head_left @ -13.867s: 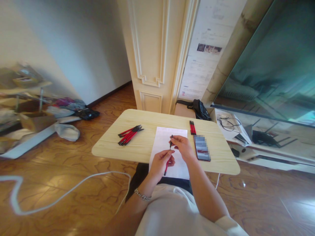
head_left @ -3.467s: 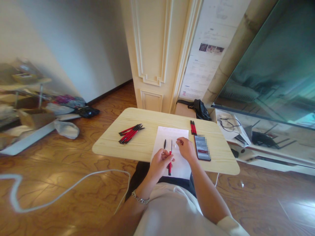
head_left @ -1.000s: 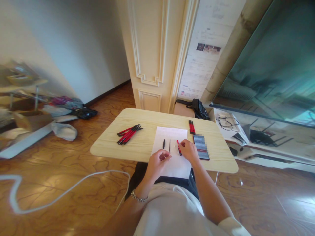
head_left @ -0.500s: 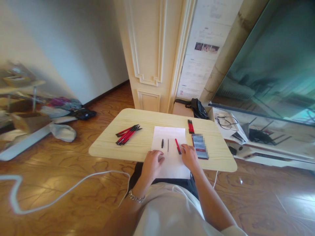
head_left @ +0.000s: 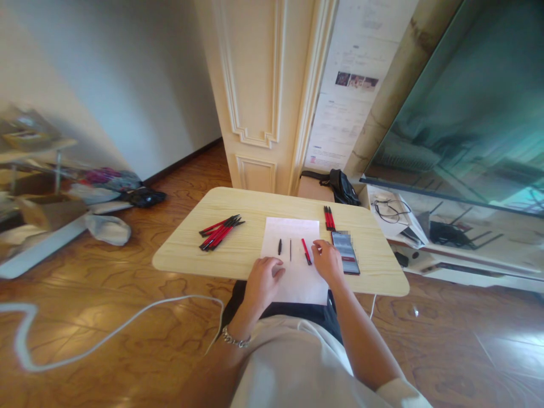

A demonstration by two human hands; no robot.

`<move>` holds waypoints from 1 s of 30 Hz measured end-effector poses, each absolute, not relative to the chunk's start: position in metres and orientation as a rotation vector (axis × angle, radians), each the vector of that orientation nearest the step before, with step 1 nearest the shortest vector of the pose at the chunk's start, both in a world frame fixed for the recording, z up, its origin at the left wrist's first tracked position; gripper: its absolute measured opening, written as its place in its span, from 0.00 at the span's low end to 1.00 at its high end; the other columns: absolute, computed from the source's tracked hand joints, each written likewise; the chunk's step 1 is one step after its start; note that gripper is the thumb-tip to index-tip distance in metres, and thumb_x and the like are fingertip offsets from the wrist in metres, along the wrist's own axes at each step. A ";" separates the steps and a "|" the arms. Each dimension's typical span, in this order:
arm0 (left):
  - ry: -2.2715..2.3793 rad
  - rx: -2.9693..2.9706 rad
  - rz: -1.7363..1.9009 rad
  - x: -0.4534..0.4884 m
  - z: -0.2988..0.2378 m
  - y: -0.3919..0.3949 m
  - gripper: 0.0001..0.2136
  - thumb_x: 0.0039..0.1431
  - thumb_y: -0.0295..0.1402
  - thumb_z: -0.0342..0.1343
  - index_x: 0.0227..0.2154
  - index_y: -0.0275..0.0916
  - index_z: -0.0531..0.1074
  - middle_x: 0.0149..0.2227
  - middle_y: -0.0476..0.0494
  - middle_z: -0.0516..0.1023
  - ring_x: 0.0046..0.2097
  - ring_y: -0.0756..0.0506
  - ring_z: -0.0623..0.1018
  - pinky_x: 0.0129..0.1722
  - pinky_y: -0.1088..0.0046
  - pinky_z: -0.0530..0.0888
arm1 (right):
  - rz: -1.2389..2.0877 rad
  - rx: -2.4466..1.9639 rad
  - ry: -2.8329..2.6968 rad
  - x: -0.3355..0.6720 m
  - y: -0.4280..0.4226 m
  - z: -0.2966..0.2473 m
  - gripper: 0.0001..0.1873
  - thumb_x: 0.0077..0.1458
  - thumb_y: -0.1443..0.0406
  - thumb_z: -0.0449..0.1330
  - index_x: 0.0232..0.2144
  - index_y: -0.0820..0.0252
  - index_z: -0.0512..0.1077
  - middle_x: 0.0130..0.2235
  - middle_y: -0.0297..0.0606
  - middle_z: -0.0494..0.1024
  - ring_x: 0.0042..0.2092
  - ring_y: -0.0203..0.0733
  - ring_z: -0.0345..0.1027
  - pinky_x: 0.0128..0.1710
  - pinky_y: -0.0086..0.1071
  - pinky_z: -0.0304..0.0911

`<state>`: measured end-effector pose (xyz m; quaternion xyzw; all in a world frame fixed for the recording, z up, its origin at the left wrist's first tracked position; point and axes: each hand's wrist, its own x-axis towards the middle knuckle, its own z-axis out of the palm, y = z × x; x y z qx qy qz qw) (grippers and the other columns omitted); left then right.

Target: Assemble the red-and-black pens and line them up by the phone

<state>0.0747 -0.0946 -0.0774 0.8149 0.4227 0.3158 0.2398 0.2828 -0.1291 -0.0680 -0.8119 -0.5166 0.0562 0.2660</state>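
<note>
A sheet of white paper (head_left: 297,289) lies on the small table in front of me. On it, side by side and apart, rest a black pen tip section (head_left: 280,246), a thin dark pen refill (head_left: 290,250) and a red pen barrel (head_left: 306,251) with a black end. My left hand (head_left: 264,277) is at the paper's left edge, fingers apart and holding nothing, below the black piece. Close to the right of the red barrel is my right hand (head_left: 327,259), fingers loosely bent and apart, with nothing seen in them.
Several red and black pens (head_left: 221,233) lie in a pile on the table (head_left: 182,252) at the left. More such pens (head_left: 329,219) stand together at the back right, above a phone (head_left: 346,253). A black bag (head_left: 342,187) sits behind the table.
My right hand has shifted slightly up, away from the red barrel's lower end. My left hand has barely moved, and the pen parts lie as before.
</note>
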 end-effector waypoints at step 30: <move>0.976 1.768 0.809 0.081 -0.065 -0.112 0.10 0.52 0.40 0.56 0.32 0.40 0.75 0.27 0.47 0.77 0.28 0.48 0.75 0.29 0.74 0.69 | 0.326 -2.448 -1.460 0.279 -0.087 -0.062 0.17 0.55 0.55 0.54 0.33 0.61 0.76 0.37 0.48 0.78 0.42 0.47 0.71 0.36 0.33 0.59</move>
